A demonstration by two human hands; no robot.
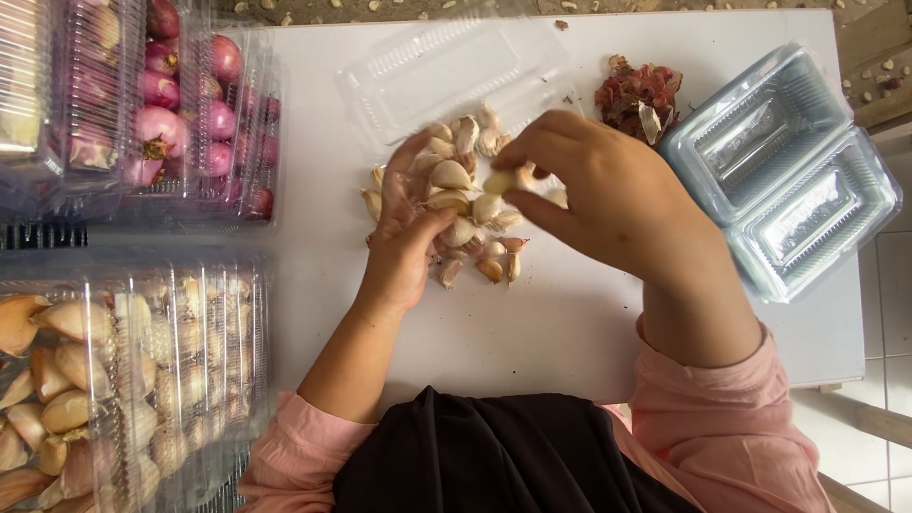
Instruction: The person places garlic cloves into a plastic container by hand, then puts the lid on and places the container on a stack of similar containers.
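On the white table point(570, 313), the garlic clove pile point(465, 214) is cupped by the half-open left hand point(404, 237) just right of it, while one clove point(501, 180) is pinched crosswise in the right hand point(608, 190).

We see the left hand point(404, 242) resting palm-up among the garlic cloves point(470, 204) heaped on the white desk point(541, 313), while the right hand point(608, 195) pinches one clove point(501, 180) above the heap, with empty clear trays point(779, 171) stacked near the right edge.
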